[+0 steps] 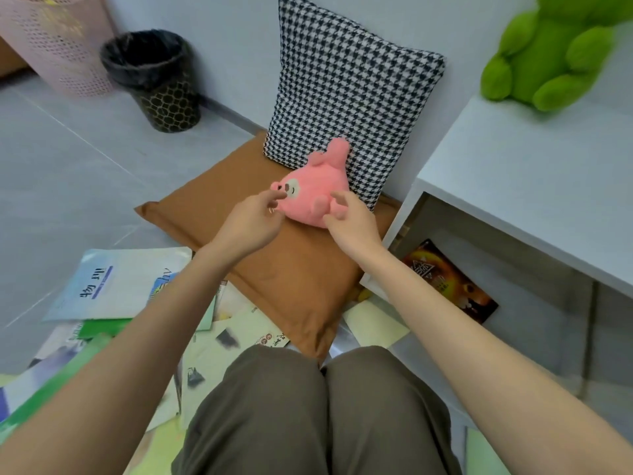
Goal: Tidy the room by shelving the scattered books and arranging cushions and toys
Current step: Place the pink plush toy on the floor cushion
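Observation:
A pink plush toy lies on a brown floor cushion and leans against an upright houndstooth cushion at the wall. My left hand is at the toy's face side, fingers loosely curled by its ear. My right hand is at the toy's feet, fingers loosely curled and touching it. Neither hand plainly grips the toy. Several books lie scattered on the floor at the left. A green plush toy sits on top of the white shelf.
A dark book lies inside the shelf's lower compartment on the right. A black waste bin and a pink perforated basket stand at the back left. My knees are below the brown cushion, with more papers around them.

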Motion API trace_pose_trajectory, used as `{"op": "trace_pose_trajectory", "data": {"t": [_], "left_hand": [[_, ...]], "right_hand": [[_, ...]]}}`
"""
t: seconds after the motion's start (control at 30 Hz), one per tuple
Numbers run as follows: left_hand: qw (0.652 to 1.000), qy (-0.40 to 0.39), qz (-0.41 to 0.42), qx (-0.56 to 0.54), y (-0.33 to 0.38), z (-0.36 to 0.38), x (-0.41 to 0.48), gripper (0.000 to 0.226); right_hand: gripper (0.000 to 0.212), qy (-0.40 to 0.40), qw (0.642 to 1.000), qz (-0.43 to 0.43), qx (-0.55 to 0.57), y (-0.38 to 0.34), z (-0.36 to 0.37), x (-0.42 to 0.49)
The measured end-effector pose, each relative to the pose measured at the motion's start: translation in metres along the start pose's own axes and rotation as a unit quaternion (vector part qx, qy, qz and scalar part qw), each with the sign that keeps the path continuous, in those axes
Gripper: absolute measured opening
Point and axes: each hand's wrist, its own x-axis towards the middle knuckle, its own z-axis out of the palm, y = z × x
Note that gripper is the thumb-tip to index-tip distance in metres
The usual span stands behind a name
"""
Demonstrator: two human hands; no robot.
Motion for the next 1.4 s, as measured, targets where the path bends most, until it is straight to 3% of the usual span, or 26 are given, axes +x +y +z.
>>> {"op": "trace_pose_trajectory", "data": {"t": [0.2, 0.5, 0.9, 1.1, 1.23, 1.4], "left_hand": [[1.0, -0.006, 0.014, -0.015, -0.004, 0.026, 0.036, 0.04], [0.993, -0.094, -0.077, -0.009, -0.021, 0.01, 0.049, 0.041], [0.978, -0.121, -0.168, -0.036, 0.076, -0.157, -0.045, 0.04], [0.971, -0.121, -0.201, -0.039, 0.108, -0.226, -0.097, 0.04], [0.974, -0.128, -0.183, -0.043, 0.114, -0.265, -0.118, 0.041], [0.982, -0.159, -0.093, -0.043, 0.106, -0.31, -0.157, 0.042]], "right_hand": [[0.041, -0.038, 0.999, 0.007, 0.012, 0.019, 0.015, 0.013], [0.039, -0.067, 0.994, 0.082, 0.013, 0.001, 0.024, 0.018], [0.036, -0.159, 0.967, 0.199, 0.03, -0.142, -0.073, -0.063], [0.035, -0.173, 0.963, 0.207, 0.027, -0.209, -0.107, -0.108], [0.035, -0.156, 0.966, 0.205, 0.012, -0.241, -0.114, -0.131], [0.036, -0.088, 0.974, 0.21, -0.007, -0.278, -0.109, -0.179]]}}
